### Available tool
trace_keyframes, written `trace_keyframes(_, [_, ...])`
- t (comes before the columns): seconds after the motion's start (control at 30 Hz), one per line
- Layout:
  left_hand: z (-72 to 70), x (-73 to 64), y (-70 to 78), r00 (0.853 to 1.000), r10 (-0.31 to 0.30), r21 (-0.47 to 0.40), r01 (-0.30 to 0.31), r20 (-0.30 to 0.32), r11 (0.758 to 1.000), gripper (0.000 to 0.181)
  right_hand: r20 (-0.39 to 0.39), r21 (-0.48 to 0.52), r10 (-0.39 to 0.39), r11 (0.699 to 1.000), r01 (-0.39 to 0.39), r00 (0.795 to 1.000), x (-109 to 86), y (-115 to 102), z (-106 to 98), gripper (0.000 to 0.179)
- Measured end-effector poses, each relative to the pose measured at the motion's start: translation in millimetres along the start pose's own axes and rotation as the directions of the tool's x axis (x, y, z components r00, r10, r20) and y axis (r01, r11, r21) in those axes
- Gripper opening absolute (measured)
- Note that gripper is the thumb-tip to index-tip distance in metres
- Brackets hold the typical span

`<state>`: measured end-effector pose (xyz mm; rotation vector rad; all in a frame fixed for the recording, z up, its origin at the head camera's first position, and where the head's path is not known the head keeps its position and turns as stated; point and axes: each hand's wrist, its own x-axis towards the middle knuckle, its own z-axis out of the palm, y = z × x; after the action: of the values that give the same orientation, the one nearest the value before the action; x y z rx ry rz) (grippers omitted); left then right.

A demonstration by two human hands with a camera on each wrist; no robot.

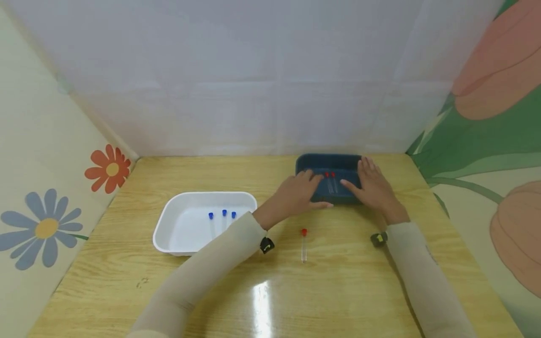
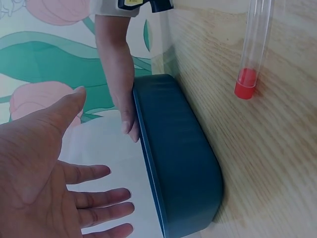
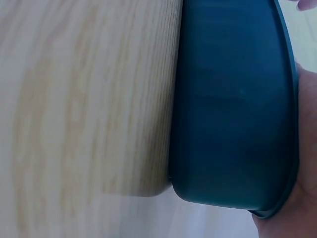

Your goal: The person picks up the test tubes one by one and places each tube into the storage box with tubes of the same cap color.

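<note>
A dark blue tray [image 1: 331,161] stands at the back right of the table, with two red-capped clear tubes [image 1: 333,174] lying inside it. My left hand [image 1: 296,193] hovers over the tray's left side, fingers spread and holding nothing; the left wrist view has the same hand [image 2: 34,178] apart from the tray wall [image 2: 181,158]. At the right end, my right hand [image 1: 374,188] rests against the rim with straight fingers, its thumb pointing inward over the tray. In front of the tray, another red-capped tube [image 1: 304,246] lies on the table, cap end away from me.
To the left stands a white tray [image 1: 179,230] holding several blue-capped tubes [image 1: 224,212], partly behind my left sleeve [image 1: 220,258]. The wooden table [image 1: 338,291] meets a pale back wall [image 1: 236,117] and flower-painted side walls.
</note>
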<state>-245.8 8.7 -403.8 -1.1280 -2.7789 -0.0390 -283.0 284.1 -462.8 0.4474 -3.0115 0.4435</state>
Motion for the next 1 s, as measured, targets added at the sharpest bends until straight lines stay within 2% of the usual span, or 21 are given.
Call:
trace_keyframes(0.27, [-1.9,-11.0,0.3,1.0,-0.001,-0.034,0.001,-0.015,0.999,0.086,-0.019,-0.001,-0.008,1.0,0.008,1.0,1.3,2.8,-0.3,0.102])
trace_keyframes(0.57, [-1.7,-23.1,4.5,1.0,-0.001,-0.011,0.001,-0.013,1.0,0.085,-0.017,0.007,-0.009,1.0,0.009,1.0,0.0,1.2,-1.9,0.102])
trace_keyframes(1.0, [-0.4,-45.3,9.6,0.998,-0.054,-0.042,0.054,0.013,0.998,0.086,0.007,0.013,0.002,1.0,-0.002,1.0,-1.6,0.2,-1.0,0.102])
